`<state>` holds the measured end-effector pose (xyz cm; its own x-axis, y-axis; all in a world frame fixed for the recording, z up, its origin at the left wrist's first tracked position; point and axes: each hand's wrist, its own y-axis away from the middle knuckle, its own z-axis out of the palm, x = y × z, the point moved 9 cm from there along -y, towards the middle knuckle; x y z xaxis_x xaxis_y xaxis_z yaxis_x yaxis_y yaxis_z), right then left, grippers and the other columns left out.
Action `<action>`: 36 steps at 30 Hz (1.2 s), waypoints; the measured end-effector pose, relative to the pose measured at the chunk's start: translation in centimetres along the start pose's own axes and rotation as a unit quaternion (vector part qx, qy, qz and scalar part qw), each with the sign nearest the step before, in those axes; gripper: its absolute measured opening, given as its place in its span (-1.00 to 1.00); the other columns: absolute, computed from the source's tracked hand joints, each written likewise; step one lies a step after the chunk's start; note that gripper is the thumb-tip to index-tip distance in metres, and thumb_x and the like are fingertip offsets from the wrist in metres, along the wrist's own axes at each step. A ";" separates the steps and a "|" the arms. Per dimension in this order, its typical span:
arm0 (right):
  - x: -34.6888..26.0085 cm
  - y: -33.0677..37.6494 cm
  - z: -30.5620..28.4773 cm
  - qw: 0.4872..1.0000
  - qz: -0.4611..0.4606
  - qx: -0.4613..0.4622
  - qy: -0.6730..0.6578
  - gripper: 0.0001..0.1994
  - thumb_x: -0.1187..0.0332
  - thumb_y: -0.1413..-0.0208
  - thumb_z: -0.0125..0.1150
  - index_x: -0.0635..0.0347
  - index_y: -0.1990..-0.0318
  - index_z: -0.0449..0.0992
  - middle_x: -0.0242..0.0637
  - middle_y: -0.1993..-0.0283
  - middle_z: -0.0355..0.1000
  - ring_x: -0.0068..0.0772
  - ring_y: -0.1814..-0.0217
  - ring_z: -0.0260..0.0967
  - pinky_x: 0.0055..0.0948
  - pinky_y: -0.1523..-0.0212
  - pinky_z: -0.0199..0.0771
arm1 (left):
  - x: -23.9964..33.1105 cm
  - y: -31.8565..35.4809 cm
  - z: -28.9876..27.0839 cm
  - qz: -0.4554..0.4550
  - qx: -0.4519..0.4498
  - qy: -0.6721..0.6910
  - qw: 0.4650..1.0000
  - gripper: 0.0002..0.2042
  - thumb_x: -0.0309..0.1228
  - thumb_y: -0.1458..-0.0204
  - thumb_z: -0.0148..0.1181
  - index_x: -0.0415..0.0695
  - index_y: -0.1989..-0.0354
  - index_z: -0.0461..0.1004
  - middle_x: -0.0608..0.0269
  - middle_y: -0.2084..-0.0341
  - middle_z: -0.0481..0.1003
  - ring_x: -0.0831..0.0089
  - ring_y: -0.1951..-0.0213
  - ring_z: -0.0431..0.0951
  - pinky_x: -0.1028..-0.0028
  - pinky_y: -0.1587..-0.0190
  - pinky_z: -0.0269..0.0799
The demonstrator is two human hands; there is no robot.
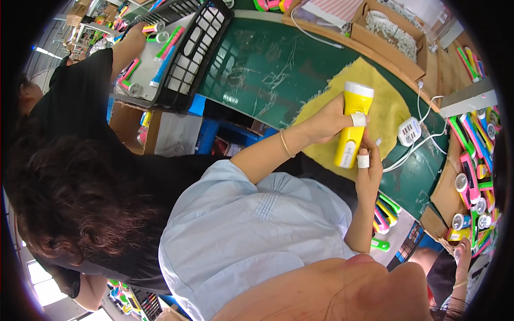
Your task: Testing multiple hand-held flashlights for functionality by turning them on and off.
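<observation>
A yellow flashlight [351,131] with a white head ring and a pale switch panel is held upright over the table. My left hand [329,119] is closed around its upper body, the thumb, wrapped in white tape, lying across the front. At the lower right side of the flashlight, my right hand [369,166] has its fingers bent against the edge; one fingertip carries white tape. Parts of the right fingers are hidden behind the flashlight. Beneath both hands lies a yellow cloth [385,101] with a frayed edge.
A black basket [184,67] of flashlights stands at the left, a co-worker's hand [134,40] inside it. A white power strip [409,131] with cables lies at the right. Many flashlights [474,182] fill cardboard boxes further right, near another person's hand [461,257]. A carton of small white parts [391,32] stands behind.
</observation>
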<state>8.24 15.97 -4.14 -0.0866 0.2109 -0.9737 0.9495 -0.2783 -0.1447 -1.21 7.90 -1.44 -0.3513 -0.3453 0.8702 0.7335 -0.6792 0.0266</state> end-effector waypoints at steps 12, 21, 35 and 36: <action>1.5 0.7 -0.5 0.996 0.068 0.025 -0.059 -0.79 0.39 -0.13 -0.04 0.29 0.12 0.36 -0.44 0.48 0.28 -0.71 0.52 0.17 -0.74 0.50 0.18 | -0.4 -3.0 1.3 -0.114 -0.009 0.119 0.986 -0.76 -0.32 -0.02 0.05 -0.22 0.25 0.27 0.18 0.47 0.39 0.40 0.51 0.44 0.44 0.44 0.43; 0.4 0.7 -1.2 0.984 0.118 0.073 -0.116 -0.67 0.39 -0.17 -0.22 0.16 -0.09 0.21 -0.50 0.64 0.16 -0.77 0.64 0.03 -0.77 0.64 -0.03 | -1.1 -5.1 -1.2 -0.087 0.081 -0.004 0.993 -0.74 -0.44 0.06 0.01 -0.23 0.19 0.23 0.14 0.48 0.38 0.39 0.51 0.44 0.40 0.49 0.41; 1.9 -0.6 -4.2 0.952 0.112 0.075 -0.275 -0.79 0.49 -0.04 0.08 0.38 0.17 0.38 -0.33 0.35 0.31 -0.61 0.39 0.16 -0.70 0.40 0.14 | 2.9 -6.0 -1.4 0.050 0.142 -0.581 0.800 -0.14 -0.29 0.20 0.26 -0.39 -0.11 -0.26 -0.20 0.12 0.20 0.05 0.15 0.39 0.30 0.17 0.39; 1.6 -0.8 -4.3 0.963 0.106 0.082 -0.233 -0.81 0.49 -0.01 0.11 0.36 0.20 0.41 -0.35 0.37 0.33 -0.62 0.38 0.20 -0.70 0.37 0.18 | 3.2 -6.1 -1.6 0.078 0.156 -0.585 0.792 -0.18 -0.26 0.20 0.26 -0.41 -0.08 -0.19 -0.12 0.19 0.29 0.12 0.16 0.41 0.32 0.17 0.40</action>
<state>8.68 20.55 -4.81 -0.0585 -0.3006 -0.9520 0.9037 -0.4211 0.0774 -7.71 9.87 0.42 0.4029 0.5518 0.7302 0.8875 -0.4305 -0.1643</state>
